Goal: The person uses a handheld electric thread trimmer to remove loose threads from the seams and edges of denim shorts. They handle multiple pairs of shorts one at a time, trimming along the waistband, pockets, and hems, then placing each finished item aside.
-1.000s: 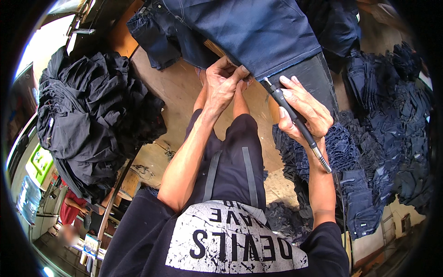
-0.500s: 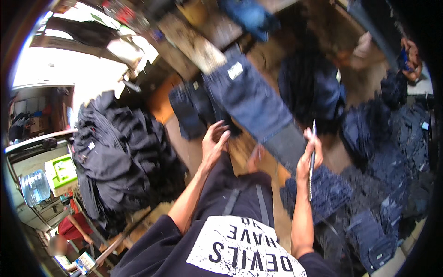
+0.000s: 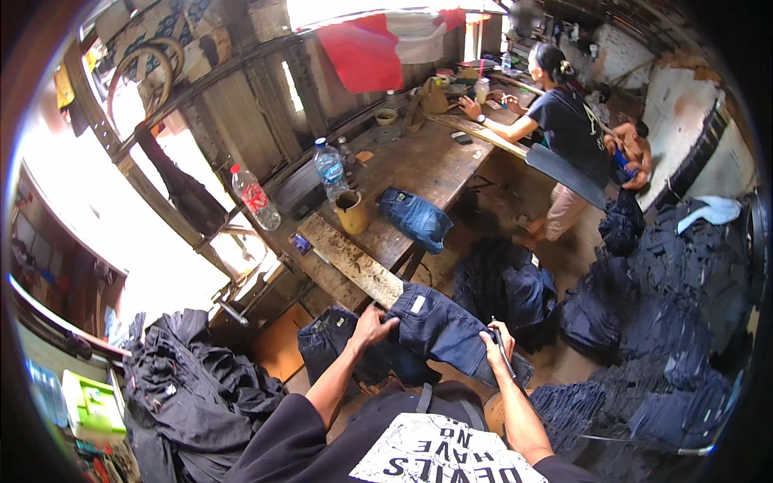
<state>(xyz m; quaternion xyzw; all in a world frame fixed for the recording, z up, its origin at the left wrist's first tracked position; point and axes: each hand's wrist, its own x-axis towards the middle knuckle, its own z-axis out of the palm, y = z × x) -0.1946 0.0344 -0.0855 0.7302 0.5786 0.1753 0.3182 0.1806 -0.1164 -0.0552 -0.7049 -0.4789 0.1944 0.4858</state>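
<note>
A pair of dark blue jeans (image 3: 439, 330) lies stretched between my two hands in front of my chest. My left hand (image 3: 372, 326) grips the waistband end near a pale label. Closed around a thin dark tool (image 3: 506, 359), my right hand (image 3: 498, 344) also presses on the other end of the jeans. More dark denim (image 3: 330, 344) hangs below my left hand.
A heap of dark garments (image 3: 193, 386) lies at my left. Stacks of dark jeans (image 3: 676, 322) fill the right side. A wooden workbench (image 3: 419, 173) ahead carries bottles, a cup and folded jeans. A person (image 3: 564, 129) works at its far end; another sits behind.
The view has swung upward, from close over my lap to the whole workshop. My hands and the jeans sit lower and smaller in the picture, both still holding as before.
</note>
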